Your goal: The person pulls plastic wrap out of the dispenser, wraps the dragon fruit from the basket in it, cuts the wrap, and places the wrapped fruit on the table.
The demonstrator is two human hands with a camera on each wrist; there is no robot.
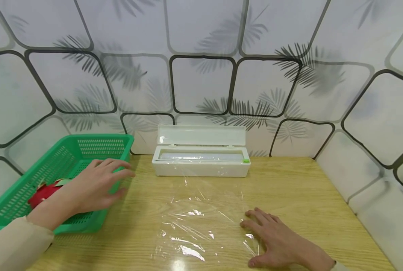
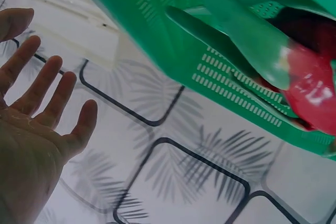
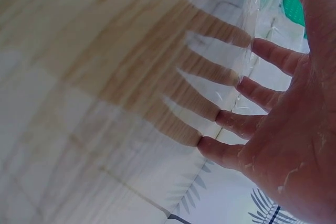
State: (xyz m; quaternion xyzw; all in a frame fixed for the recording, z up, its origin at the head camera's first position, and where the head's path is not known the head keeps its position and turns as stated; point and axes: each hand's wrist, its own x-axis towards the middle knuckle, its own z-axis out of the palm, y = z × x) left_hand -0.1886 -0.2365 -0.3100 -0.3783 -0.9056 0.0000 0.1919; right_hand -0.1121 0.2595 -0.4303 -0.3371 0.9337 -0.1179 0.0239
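A sheet of clear cling film [image 1: 191,229] lies wrinkled on the table, running out from a white wrap dispenser [image 1: 201,170] whose lid stands up. My right hand [image 1: 277,241] rests at the film's right edge, fingers spread, fingertips touching down in the right wrist view. To the left, my left hand [image 1: 98,184] hovers above the right side of a green basket [image 1: 129,145]; its palm holds nothing in the left wrist view. Inside the basket is a red dragon fruit [image 2: 310,85] with green scales, partly hidden by my forearm in the head view.
The wooden table [image 1: 289,188] ends at a patterned wall [image 1: 205,82] behind and on the right. A green slider [image 1: 246,160] sits at the right end of the dispenser. The film roll [image 1: 201,156] shows inside it.
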